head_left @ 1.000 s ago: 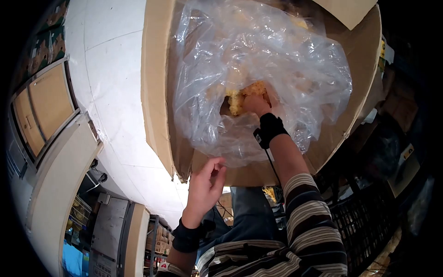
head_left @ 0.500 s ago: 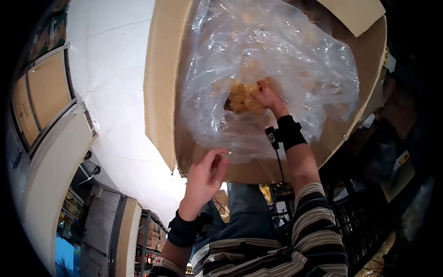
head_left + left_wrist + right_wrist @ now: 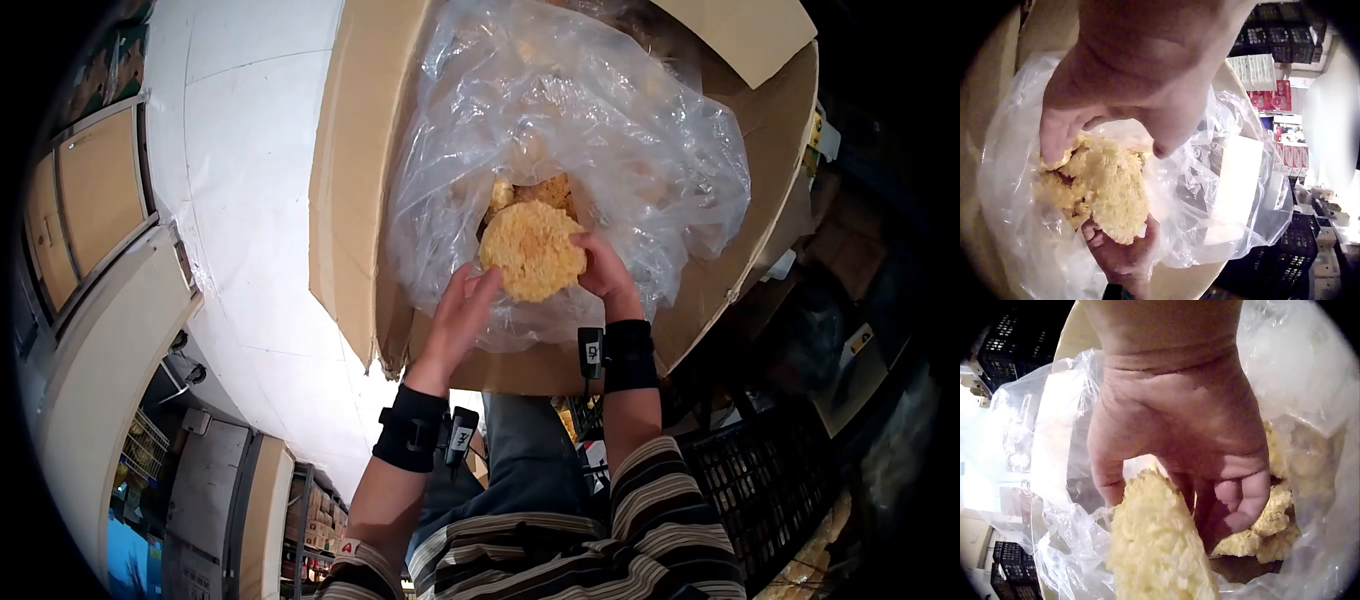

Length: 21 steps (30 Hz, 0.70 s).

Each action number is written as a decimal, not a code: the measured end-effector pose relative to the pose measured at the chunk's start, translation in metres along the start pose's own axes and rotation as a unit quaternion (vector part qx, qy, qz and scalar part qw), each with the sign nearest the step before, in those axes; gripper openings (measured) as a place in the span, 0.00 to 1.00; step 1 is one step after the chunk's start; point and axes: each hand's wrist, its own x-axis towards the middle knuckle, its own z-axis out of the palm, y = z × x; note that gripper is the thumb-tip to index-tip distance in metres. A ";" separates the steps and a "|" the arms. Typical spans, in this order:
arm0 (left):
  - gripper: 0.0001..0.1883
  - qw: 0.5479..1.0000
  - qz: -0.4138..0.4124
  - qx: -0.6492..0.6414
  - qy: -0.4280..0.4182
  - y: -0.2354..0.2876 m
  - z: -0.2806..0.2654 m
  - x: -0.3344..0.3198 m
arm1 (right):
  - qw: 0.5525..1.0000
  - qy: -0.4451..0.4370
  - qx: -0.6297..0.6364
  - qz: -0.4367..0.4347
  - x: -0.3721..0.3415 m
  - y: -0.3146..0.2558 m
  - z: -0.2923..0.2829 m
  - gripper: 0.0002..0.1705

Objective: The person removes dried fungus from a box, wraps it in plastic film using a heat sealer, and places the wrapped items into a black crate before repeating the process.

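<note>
A round, flat, golden crumbed piece point(image 3: 533, 251) is held above the mouth of a clear plastic bag point(image 3: 640, 150). The right hand point(image 3: 607, 272) pinches its right edge; in the right wrist view the thumb and fingers of the right hand point(image 3: 1179, 425) lie on either side of the piece point(image 3: 1157, 544). At the left edge is the left hand point(image 3: 463, 318), fingers extended and close to the rim; whether they touch it is unclear. The left wrist view has the left hand point(image 3: 1129, 81) spread above the piece point(image 3: 1116, 190). More crumbed pieces point(image 3: 1266, 531) lie inside the bag.
A large cardboard box point(image 3: 345, 190) surrounds the bag, with a loose flap point(image 3: 750, 35) at the top right. To the left runs a white panelled surface point(image 3: 255, 190). Black crates point(image 3: 765, 490) stand at the lower right, shelves with goods point(image 3: 322, 525) at the lower left.
The right hand has come out of the bag's opening and moved down toward the body with a round piece. The left hand has moved up and right to the piece's left edge.
</note>
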 end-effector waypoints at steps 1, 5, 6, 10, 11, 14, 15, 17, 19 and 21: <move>0.40 0.998 -0.034 -0.050 -0.023 0.002 0.000 -0.001 | 1.000 -0.014 -0.011 0.021 -0.005 0.001 -0.001 0.31; 0.35 0.998 -0.022 -0.048 -0.043 0.014 0.002 -0.011 | 0.991 -0.120 -0.043 0.032 -0.014 0.003 0.002 0.33; 0.31 0.994 0.000 -0.101 -0.034 0.010 0.001 -0.012 | 0.991 -0.118 0.004 0.056 -0.013 0.005 0.000 0.34; 0.23 0.990 0.137 -0.037 0.022 -0.021 -0.014 -0.013 | 0.993 -0.033 -0.057 0.100 0.030 -0.008 -0.002 0.31; 0.23 0.987 0.150 0.031 0.040 -0.026 -0.018 -0.020 | 0.993 -0.034 -0.054 0.101 0.048 -0.011 -0.002 0.31; 0.23 0.979 0.144 0.114 0.084 -0.031 -0.021 -0.044 | 0.840 0.081 -0.535 0.050 0.108 -0.008 -0.009 0.25; 0.23 0.974 0.182 0.099 0.092 -0.037 -0.021 -0.047 | 0.782 0.059 -0.618 0.051 0.131 -0.005 -0.016 0.23; 0.23 0.976 0.160 0.108 0.097 -0.040 -0.021 -0.052 | 0.604 0.065 -0.794 0.026 0.166 0.008 -0.024 0.21; 0.23 0.976 0.150 0.120 0.102 -0.035 -0.020 -0.057 | 0.550 0.067 -0.830 0.066 0.163 0.011 -0.003 0.19; 0.23 0.974 0.148 0.129 0.109 -0.034 -0.018 -0.060 | 0.453 0.052 -0.889 0.033 0.187 0.039 -0.030 0.16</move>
